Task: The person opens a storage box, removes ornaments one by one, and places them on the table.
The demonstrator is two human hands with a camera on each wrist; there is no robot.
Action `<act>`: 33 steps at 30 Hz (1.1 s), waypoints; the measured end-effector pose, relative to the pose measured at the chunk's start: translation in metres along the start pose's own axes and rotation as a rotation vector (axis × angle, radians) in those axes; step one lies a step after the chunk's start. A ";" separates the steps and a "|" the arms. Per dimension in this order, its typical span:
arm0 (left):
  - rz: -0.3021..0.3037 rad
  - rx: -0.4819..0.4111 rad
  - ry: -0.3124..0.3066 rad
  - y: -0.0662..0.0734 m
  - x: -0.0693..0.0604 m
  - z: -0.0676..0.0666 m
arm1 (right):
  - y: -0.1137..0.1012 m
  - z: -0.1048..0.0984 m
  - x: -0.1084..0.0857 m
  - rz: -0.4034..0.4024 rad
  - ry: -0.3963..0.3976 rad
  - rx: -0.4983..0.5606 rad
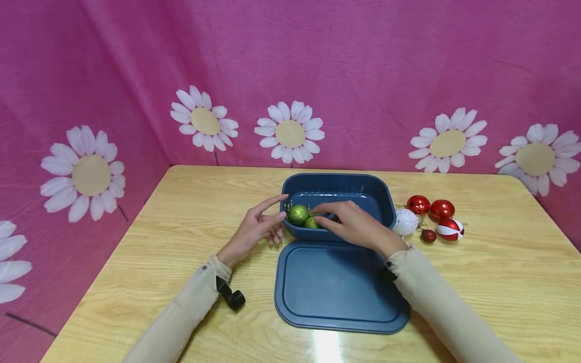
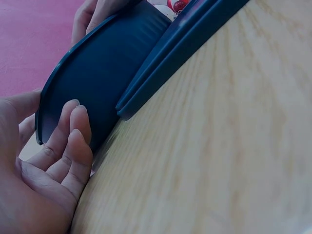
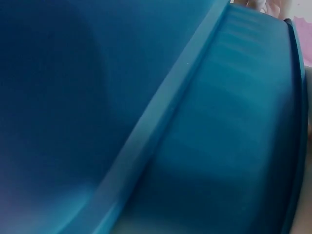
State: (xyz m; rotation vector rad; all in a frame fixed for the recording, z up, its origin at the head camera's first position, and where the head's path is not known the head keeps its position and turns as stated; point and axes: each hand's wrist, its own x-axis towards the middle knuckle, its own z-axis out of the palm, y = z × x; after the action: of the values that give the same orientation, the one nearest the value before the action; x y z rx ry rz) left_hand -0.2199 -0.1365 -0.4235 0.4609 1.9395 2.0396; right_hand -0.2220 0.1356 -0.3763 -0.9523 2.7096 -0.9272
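The right hand (image 1: 356, 222) reaches over the front wall of the blue box (image 1: 333, 233), its thumb and forefinger at the smaller green bauble (image 1: 311, 222); from above, with the palm hiding much, I cannot tell whether it pinches that bauble or merely touches it. The left hand (image 1: 254, 229) grasps nothing, its forefinger and thumb loosely extended to the box's rim between 8 and 9 o'clock, and its other fingers relaxed beside the outer wall.

With the box as the clock's centre, the smaller green bauble sits inside at 8 o'clock and a larger green bauble (image 1: 298, 215) just beside it, nearer 9. The blue lid (image 1: 340, 282) lies flat on the tabletop (image 1: 199, 212) at 6 o'clock. Outside the box, two shiny red baubles (image 1: 418, 205) are at 3 o'clock; a speckled white bauble (image 1: 405, 222), a red-and-white bauble (image 1: 450, 229) and a small dark-red bauble (image 1: 428, 236) lie between 3 and 4, the white one nearest the box. Beyond, at 12, hangs a pink curtain (image 1: 363, 75) with daisies.
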 end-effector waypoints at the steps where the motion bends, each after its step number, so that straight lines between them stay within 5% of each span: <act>1: 0.001 -0.002 0.002 0.000 0.000 0.000 | 0.000 0.000 0.000 0.003 -0.016 0.003; 10: 0.010 0.015 -0.008 0.000 0.000 -0.002 | 0.004 -0.002 0.000 -0.016 -0.110 0.058; 33: 0.013 0.009 -0.013 -0.001 0.001 -0.001 | 0.008 -0.003 -0.002 0.041 0.075 0.166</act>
State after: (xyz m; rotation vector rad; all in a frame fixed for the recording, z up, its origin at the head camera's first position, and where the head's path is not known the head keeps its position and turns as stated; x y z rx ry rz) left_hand -0.2210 -0.1373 -0.4250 0.4888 1.9441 2.0310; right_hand -0.2256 0.1429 -0.3784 -0.8429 2.6496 -1.1814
